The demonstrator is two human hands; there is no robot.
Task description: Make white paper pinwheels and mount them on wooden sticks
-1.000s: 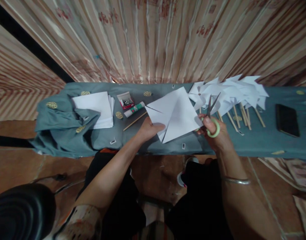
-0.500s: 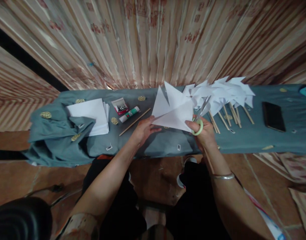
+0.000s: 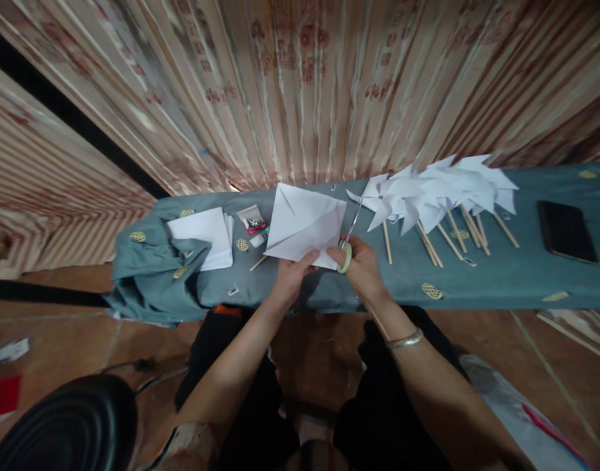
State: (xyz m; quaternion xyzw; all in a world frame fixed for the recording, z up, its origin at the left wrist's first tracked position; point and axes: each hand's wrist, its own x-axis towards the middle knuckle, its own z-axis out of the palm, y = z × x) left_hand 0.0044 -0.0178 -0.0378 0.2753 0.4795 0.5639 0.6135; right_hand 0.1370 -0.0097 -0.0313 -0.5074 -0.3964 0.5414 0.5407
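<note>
Paper (image 3: 307, 219) in left grip (image 3: 290, 276); scissors (image 3: 348, 252), paper in right grip (image 3: 362, 263); glue stick (image 3: 258, 239), wooden stick (image 3: 258, 263) partly hidden

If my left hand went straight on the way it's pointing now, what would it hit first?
The white paper, which your left hand is touching at its near edge. Past that, perhaps the leftmost pinwheel, though depth is hard to judge.

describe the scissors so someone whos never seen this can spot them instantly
Below the striped curtain, find the long grey-green cloth. Over its middle, the person's right hand holds the scissors, at the right edge of a white paper sheet. Their pale green handle and metal blades set them apart from the white pinwheels and wooden sticks to the right.
</note>
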